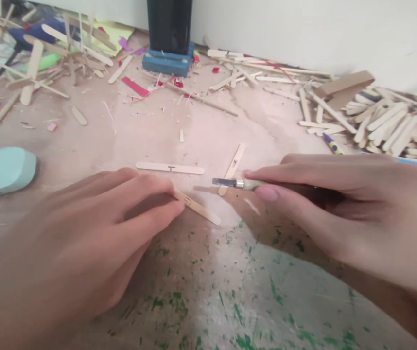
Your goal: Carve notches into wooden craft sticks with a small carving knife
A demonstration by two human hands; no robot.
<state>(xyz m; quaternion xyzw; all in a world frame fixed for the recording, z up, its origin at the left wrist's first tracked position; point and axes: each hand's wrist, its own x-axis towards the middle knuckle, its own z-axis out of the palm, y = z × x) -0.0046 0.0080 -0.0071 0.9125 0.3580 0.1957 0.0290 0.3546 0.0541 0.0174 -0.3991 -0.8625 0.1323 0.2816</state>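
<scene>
Between thumb and fingers, my left hand [102,228] pinches one end of a popsicle stick [203,211], which slants down to the right and bears a small rectangular mark near my fingertips. My right hand [347,204] is closed around a craft knife [239,183], its flat blade pointing left above the table. Under the blade lies a second popsicle stick [234,162] with a small dark notch or mark. Just beyond my left fingers rests a third popsicle stick [170,168], marked dark at its middle. The knife's handle is mostly hidden in my palm.
A pale teal rounded case [6,170] sits at the left. Many loose sticks [390,121] pile up at the back right, more [33,68] at the back left. A black object on a blue stand [168,59] is by the wall. Green paint flecks mark the near tabletop [230,291].
</scene>
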